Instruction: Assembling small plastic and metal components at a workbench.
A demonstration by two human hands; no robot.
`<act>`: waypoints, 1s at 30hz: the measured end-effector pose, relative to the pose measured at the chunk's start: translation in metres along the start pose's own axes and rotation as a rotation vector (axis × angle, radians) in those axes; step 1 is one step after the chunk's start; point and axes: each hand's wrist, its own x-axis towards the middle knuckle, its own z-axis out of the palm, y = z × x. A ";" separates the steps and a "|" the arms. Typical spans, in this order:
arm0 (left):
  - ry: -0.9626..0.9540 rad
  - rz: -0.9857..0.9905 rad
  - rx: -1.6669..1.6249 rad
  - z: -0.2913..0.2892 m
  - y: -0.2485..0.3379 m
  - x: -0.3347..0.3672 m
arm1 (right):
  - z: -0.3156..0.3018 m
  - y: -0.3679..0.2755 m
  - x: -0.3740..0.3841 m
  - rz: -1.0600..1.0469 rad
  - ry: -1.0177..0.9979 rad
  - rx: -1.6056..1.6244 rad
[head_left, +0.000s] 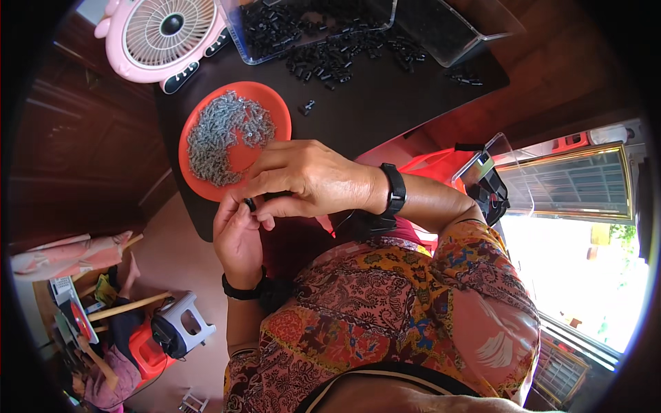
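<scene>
My left hand (238, 241) and my right hand (306, 177) meet just past the near rim of an orange-red plate (281, 110). Between the fingertips of both is a small black plastic part (250, 204), mostly hidden by the fingers. My left thumb and fingers pinch it from below, and the right thumb and fingers close around it from above. Whether a screw is in it too, I cannot tell. Many small silver screws (213, 141) lie heaped on the plate, with a bare patch toward my right hand.
Loose black parts (344, 55) cover the far side of the dark table (358, 110), beside a clear plastic bin (241, 41) holding more. Two black pieces (306, 107) lie apart near the plate. A pink fan (171, 27) stands far left. Another person (113, 358) sits at lower left.
</scene>
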 end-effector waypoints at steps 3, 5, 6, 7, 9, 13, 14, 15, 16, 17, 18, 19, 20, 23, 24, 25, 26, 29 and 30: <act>-0.035 0.037 -0.053 -0.004 -0.002 0.001 | -0.013 0.010 -0.006 0.053 0.013 -0.076; -0.064 0.070 -0.043 -0.005 -0.002 0.003 | -0.029 0.021 -0.014 0.164 -0.003 -0.169; -0.066 0.072 -0.048 -0.007 -0.003 0.003 | -0.038 0.027 -0.017 0.208 -0.004 -0.216; -0.071 0.072 -0.056 -0.008 -0.005 0.003 | -0.046 0.036 -0.023 0.251 -0.002 -0.299; -0.075 0.075 -0.065 -0.008 -0.005 0.003 | -0.060 0.056 -0.035 0.304 0.012 -0.455; -0.071 0.065 -0.067 -0.006 -0.004 0.002 | -0.089 0.096 -0.047 0.382 -0.018 -0.677; -0.071 0.068 -0.070 -0.007 -0.005 0.003 | -0.095 0.106 -0.049 0.391 -0.014 -0.711; -0.073 0.069 -0.072 -0.007 -0.005 0.003 | -0.101 0.113 -0.049 0.402 -0.009 -0.748; -0.073 0.066 -0.072 -0.007 -0.005 0.003 | -0.108 0.116 -0.048 0.455 -0.019 -0.755; -0.070 0.066 -0.070 -0.008 -0.005 0.002 | -0.112 0.119 -0.047 0.453 -0.019 -0.754; -0.069 0.067 -0.070 -0.009 -0.005 0.002 | -0.115 0.122 -0.047 0.451 -0.008 -0.749; -0.067 0.062 -0.070 -0.010 -0.005 0.001 | -0.116 0.123 -0.046 0.450 0.004 -0.744; -0.060 0.057 -0.071 -0.011 -0.006 0.000 | -0.114 0.120 -0.043 0.447 0.000 -0.740; -0.049 0.048 -0.061 -0.011 -0.007 0.000 | -0.102 0.109 -0.033 0.511 -0.021 -0.590; -0.049 0.046 -0.060 -0.010 -0.007 0.000 | -0.097 0.110 -0.031 0.517 -0.037 -0.539; -0.062 0.042 -0.054 -0.010 -0.008 0.000 | -0.092 0.109 -0.028 0.523 -0.053 -0.488; -0.075 0.037 -0.048 -0.009 -0.008 0.001 | -0.088 0.107 -0.024 0.501 -0.064 -0.518; -0.078 0.015 -0.048 -0.007 -0.008 0.001 | -0.079 0.115 -0.021 0.414 -0.082 -0.667; -0.076 0.016 -0.047 -0.008 -0.008 0.001 | -0.079 0.117 -0.021 0.413 -0.083 -0.665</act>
